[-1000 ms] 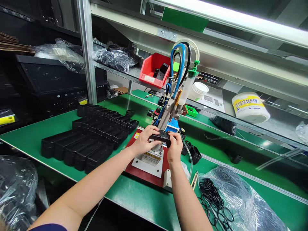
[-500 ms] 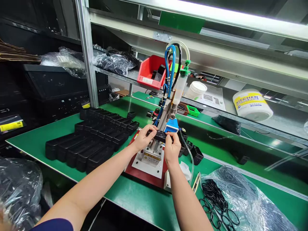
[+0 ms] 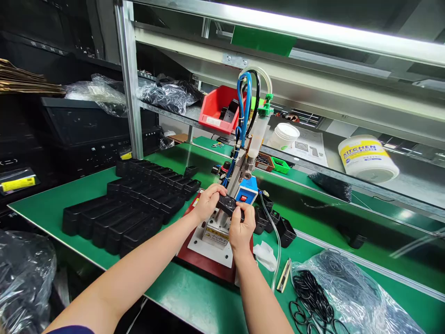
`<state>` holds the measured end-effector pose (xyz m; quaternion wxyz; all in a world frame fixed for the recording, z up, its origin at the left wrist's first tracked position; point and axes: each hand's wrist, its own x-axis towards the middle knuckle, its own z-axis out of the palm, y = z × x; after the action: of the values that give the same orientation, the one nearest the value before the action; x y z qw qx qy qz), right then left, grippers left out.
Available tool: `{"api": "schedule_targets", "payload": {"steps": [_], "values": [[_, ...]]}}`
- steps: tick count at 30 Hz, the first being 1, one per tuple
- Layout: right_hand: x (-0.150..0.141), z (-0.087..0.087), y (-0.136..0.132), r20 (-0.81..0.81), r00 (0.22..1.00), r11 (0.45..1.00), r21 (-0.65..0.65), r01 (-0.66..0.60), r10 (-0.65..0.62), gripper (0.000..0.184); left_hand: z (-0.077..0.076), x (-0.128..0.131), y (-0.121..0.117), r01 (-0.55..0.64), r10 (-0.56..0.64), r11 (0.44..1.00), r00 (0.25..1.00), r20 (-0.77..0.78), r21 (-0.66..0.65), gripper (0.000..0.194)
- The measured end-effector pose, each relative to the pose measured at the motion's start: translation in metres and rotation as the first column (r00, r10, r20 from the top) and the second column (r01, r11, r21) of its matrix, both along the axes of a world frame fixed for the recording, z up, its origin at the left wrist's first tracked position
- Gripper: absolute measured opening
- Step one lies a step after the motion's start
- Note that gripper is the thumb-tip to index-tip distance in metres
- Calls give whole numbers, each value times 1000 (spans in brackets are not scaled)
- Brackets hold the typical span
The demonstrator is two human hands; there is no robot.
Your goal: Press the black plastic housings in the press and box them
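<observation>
Both of my hands grip a black plastic housing (image 3: 228, 202) with a round recess in its upper face. My left hand (image 3: 207, 203) pinches its left end, and my right hand (image 3: 242, 229) pinches its right end, thumb on top. The housing is tilted, its right end lower, in front of a bench machine (image 3: 243, 175) with a clear syringe (image 3: 257, 137) and blue hoses. Below it is the machine's white base plate (image 3: 208, 250). My fingers hide both ends of the housing.
Rows of black housings (image 3: 111, 218) lie at left on the green table (image 3: 187, 297). At right are more black parts (image 3: 285, 231), white tissue (image 3: 266, 255), a utility knife (image 3: 284, 275), black rubber rings (image 3: 313, 292) and a plastic bag (image 3: 361, 287). A shelf holds a red bin (image 3: 215, 123).
My hands have tilted the housing down to the right and its round recess shows more. My right hand has come slightly lower and left. The camera view has shifted a little.
</observation>
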<state>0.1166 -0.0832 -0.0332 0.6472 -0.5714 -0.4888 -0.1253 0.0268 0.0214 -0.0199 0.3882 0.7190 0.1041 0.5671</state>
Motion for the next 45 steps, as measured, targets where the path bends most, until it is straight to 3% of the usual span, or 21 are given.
{"api": "schedule_targets", "payload": {"steps": [5,9,12,14,15,16,17,18,21,24,28,31,37,42,45], "values": [[1,-3,5,-24,1000,999,29,17,-16,22,-1,2,-2,-48,48,999,999,12,13,24],[1,4,-4,-32,998,994,-95,-57,54,25,6,-2,-6,-85,85,996,995,-43,-4,24],[11,1,-40,-45,995,971,-217,-100,92,39,5,-22,-22,-191,187,980,981,-56,-60,23],[31,-11,-79,-50,999,958,-286,-4,-10,50,-5,-45,-40,-278,275,957,961,-43,-88,26],[46,-21,-103,-39,992,942,-320,102,-121,53,-13,-58,-52,-307,305,948,952,-37,-90,26],[64,-33,-127,-11,968,896,-381,229,-252,54,-23,-71,-64,-345,344,937,938,-32,-43,24],[82,-45,-151,57,921,807,-462,367,-387,52,-35,-84,-76,-357,357,934,933,-38,14,22],[100,-58,-173,177,871,683,-557,473,-459,52,-47,-95,-88,-367,370,928,927,-59,62,19],[133,-92,-224,268,821,499,-686,530,-504,46,-83,-115,-118,-291,324,937,930,-174,191,17],[136,-111,-240,345,791,379,-734,563,-506,41,-106,-116,-138,-201,252,958,930,-268,205,16],[130,-120,-232,403,773,285,-764,579,-489,31,-115,-112,-145,-97,169,968,934,-316,231,16],[131,-120,-229,413,778,273,-771,575,-473,25,-118,-118,-142,-103,180,964,931,-318,246,14],[123,-114,-231,413,818,321,-773,547,-399,21,-133,-134,-136,-158,231,963,900,-370,217,12],[105,-109,-224,431,832,339,-770,541,-348,9,-137,-131,-126,-161,234,964,895,-381,214,12],[102,-101,-221,438,821,397,-725,563,-366,15,-140,-126,-115,-143,219,965,900,-377,220,11]]}}
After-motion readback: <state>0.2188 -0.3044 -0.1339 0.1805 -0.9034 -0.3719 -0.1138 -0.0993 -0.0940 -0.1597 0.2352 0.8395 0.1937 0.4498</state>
